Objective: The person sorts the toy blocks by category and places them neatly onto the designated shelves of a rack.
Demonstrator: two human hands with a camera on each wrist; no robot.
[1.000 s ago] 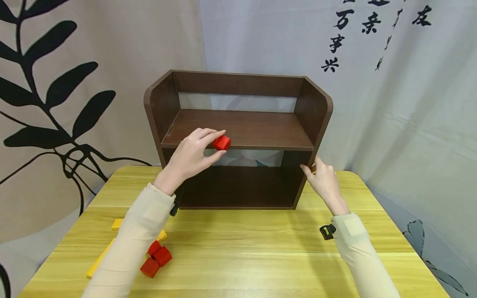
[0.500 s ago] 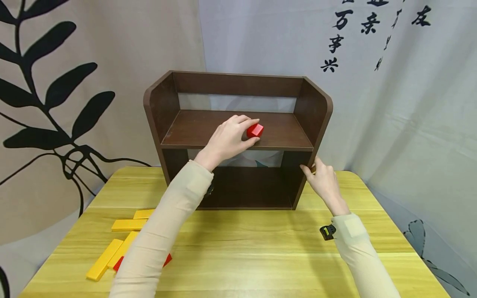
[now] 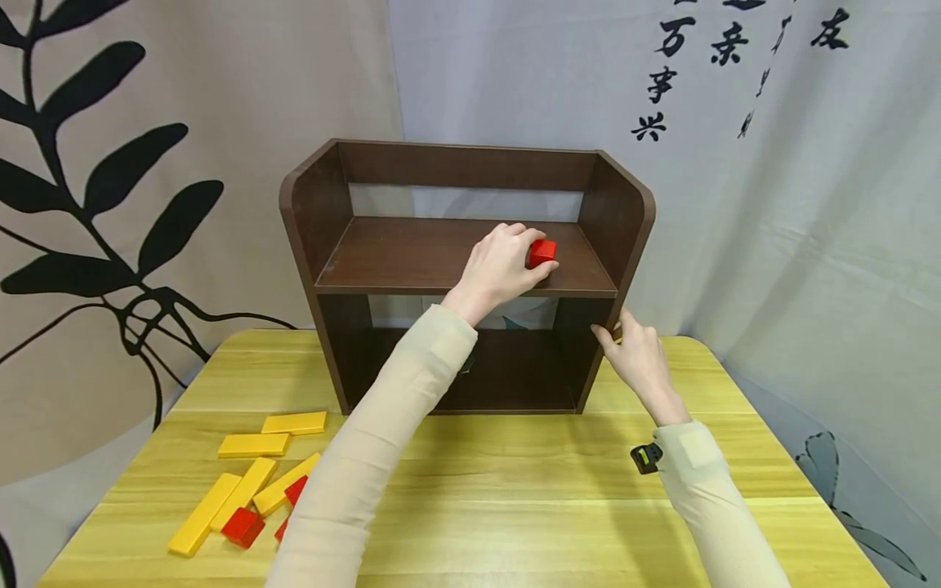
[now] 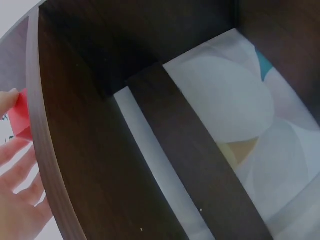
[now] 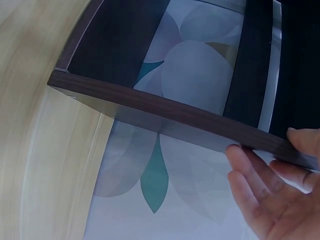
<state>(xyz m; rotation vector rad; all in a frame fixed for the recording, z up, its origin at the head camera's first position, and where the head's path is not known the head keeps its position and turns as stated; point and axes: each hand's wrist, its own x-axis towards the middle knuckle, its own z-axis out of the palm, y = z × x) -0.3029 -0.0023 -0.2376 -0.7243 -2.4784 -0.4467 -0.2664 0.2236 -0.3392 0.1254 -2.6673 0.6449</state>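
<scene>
My left hand [image 3: 500,265] pinches a red block [image 3: 542,252] between thumb and fingers, over the right part of the upper shelf board [image 3: 412,253]. In the left wrist view the same red block [image 4: 20,117] shows at the left, beside the board's front edge. The board belongs to a dark brown two-tier shelf [image 3: 470,163] standing on the table. With my right hand [image 3: 638,359] I grip the shelf's right side panel, thumb at the front edge. Seen from the right wrist, the fingers [image 5: 250,175] lie along the panel's outer face.
Several yellow blocks [image 3: 253,445] lie at the left of the wooden table [image 3: 515,506]. Near them are red blocks [image 3: 243,527], some partly hidden by my left sleeve [image 3: 382,441]. A printed curtain [image 3: 772,229] hangs behind the shelf.
My left hand has carried the red block rightward and slightly up along the upper board. The left sleeve has swung right, uncovering yellow blocks. My right hand keeps its hold.
</scene>
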